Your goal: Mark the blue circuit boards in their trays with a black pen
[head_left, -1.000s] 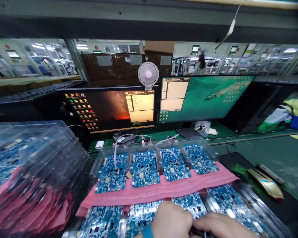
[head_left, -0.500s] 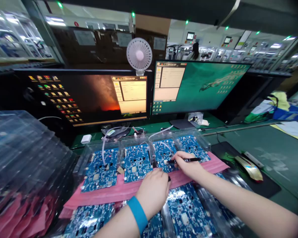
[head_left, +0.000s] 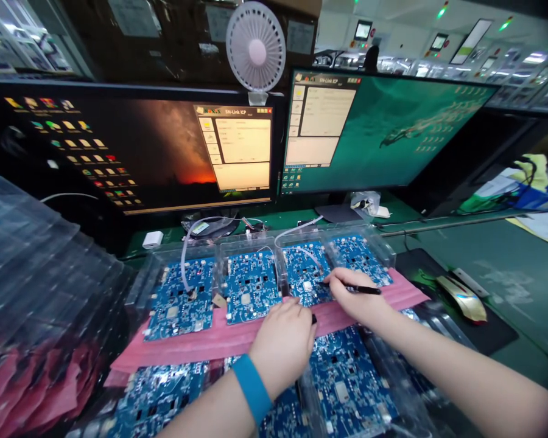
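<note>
The right hand (head_left: 358,298) is closed on a black pen (head_left: 364,289), held between thumb and fingers, with its tip low over the third blue circuit board (head_left: 304,271) from the left in the far row. The step in hand looks like pen work on that board, though whether the tip touches it is hard to tell. The left hand (head_left: 283,347), with a blue wristband (head_left: 252,388) at the wrist, lies curled on the pink foam strip (head_left: 201,350) just near that board. A small black tip shows by its fingers, but I cannot tell whether it grips anything. The next move calls for a steady pen tip, kept clear of the left hand. The board sits in a clear plastic tray (head_left: 301,240) beside three others, with a white cable (head_left: 183,261) looping at left. A nearer row of boards (head_left: 347,383) lies under the forearms, clear trays (head_left: 41,261) are stacked at left, and a gold computer mouse (head_left: 461,298) sits on the green surface (head_left: 497,267) at right. Beyond stand the left monitor (head_left: 119,152) and right monitor (head_left: 383,128), with a white desk fan (head_left: 256,52) above. Since the earlier frame, the pen has shifted slightly right and the view has tilted down.
</note>
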Demonstrator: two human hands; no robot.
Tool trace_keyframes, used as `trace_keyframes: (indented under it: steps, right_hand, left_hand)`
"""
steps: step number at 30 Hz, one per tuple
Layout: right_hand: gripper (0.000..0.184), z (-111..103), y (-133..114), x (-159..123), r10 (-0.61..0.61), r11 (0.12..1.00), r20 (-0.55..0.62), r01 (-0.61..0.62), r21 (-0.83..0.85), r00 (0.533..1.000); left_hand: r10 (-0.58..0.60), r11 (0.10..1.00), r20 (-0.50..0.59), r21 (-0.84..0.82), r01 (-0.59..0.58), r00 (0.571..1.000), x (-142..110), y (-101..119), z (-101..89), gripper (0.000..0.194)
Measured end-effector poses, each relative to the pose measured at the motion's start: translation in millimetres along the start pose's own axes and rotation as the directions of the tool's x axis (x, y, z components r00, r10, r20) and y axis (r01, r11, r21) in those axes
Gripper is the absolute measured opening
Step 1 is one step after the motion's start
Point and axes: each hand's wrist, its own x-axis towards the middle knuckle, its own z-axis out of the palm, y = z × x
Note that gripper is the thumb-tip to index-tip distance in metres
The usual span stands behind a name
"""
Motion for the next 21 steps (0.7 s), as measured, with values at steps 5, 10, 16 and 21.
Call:
trace_keyframes:
  steps: [5, 10, 16, 21]
  right_hand:
    - [0.026, -26, -22, -24, 0.178, 0.883, -0.002, -0.159, 0.441, 0.984]
    - [0.025, -20, -29, -34, 0.321, 0.612, 0.082, -0.273, 0.742, 0.943]
    - [0.028, -8, -25, -31, 0.324, 0.643, 0.145, -0.33, 0.691, 0.935]
    - [0.029, -1, -25, -32, 0.238, 0.748, 0.226, -0.327, 0.578, 0.945]
  left_hand:
    - [-0.005, 0.996, -0.083, -0.088, -0.002, 0.997, -1, 2, -8.7, 0.026]
    - [-0.13, 0.973, -0.178, -0.21, 0.092, 0.975, -4, 3, -13.9, 0.023]
    - [-0.066, 0.979, -0.181, -0.203, 0.029, 0.981, -3, 1, -11.5, 0.02]
    - [0.03, 0.985, -0.197, -0.161, -0.062, 0.98, -6, 3, -12.5, 0.017]
